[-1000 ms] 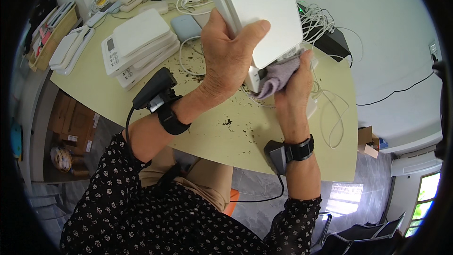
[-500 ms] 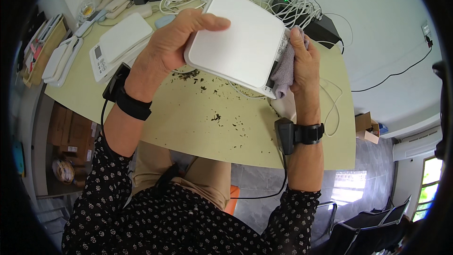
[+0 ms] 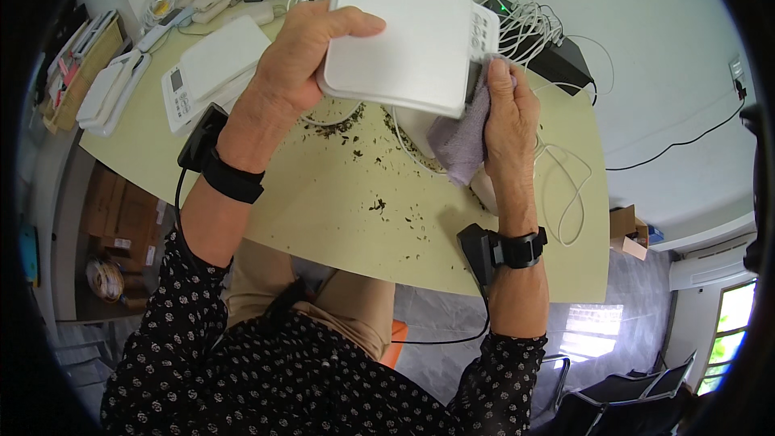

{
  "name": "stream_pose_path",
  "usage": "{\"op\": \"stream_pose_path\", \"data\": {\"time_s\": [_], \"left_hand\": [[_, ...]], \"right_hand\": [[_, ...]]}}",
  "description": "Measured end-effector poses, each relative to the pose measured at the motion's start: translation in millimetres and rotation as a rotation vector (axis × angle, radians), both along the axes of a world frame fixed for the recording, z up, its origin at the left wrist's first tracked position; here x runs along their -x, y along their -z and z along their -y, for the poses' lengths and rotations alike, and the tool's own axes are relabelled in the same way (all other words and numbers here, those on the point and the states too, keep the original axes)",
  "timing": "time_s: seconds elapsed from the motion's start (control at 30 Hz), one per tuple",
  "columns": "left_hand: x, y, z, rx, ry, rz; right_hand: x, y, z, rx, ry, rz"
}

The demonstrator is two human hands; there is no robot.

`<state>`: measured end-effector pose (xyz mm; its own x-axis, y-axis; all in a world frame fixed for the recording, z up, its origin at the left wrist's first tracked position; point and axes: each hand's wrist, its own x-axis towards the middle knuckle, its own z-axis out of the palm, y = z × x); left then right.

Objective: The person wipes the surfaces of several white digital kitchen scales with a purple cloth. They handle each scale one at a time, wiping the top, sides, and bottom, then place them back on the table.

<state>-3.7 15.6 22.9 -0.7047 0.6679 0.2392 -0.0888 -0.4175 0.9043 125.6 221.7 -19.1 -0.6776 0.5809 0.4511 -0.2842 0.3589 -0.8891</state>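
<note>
A white kitchen scale (image 3: 400,36) is held up, tilted, above the table. My left hand (image 3: 303,52) grips its left side, thumb lying on the flat top plate and fingers out of sight beneath. My right hand (image 3: 511,117) is closed on a purple-grey cloth (image 3: 462,141), pressed to the scale's right end beside the buttons and dark display. Under the scale, part of a white rounded object shows on the table. Dark dry flakes (image 3: 378,205) lie scattered over the pale yellow-green tabletop (image 3: 323,186).
A second white scale (image 3: 214,64) lies at the left, with another white device (image 3: 113,93) beyond it. Tangled white cables (image 3: 533,28) and a black box (image 3: 561,64) sit at the back right. A loose white cable (image 3: 577,194) curls near the right edge. Black chairs (image 3: 622,404) stand lower right.
The scale has shifted slightly up and turned a little. My right hand and the cloth have slid down along its right end, uncovering more of the buttons.
</note>
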Motion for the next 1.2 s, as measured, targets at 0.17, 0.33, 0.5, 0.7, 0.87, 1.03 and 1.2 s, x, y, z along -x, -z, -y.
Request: {"op": "stream_pose_path", "data": {"time_s": [0.17,0.33,0.5,0.7,0.87,1.03,1.2], "left_hand": [[-17,2,-6,0.127,0.061,-0.123],[-39,4,-14,0.079,0.117,-0.118],[-37,4,-14,0.014,-0.008,-0.139],[-11,0,-4,-0.056,-0.04,-0.146],[-11,-2,2,0.161,0.131,-0.215],[-28,1,-4,0.143,0.146,-0.22],[-28,0,-4,0.059,0.058,-0.215]], "right_hand": [[-3,-4,-16,-0.122,0.18,-0.034],[-13,-18,-34,-0.121,0.325,-0.05],[-11,-20,-19,-0.219,0.344,-0.066],[-6,-9,8,-0.117,0.136,-0.043],[-5,-8,-9,-0.08,0.195,-0.076],[-9,-11,-29,0.012,0.236,-0.107],[-6,-11,-19,-0.022,0.272,-0.098]]}}
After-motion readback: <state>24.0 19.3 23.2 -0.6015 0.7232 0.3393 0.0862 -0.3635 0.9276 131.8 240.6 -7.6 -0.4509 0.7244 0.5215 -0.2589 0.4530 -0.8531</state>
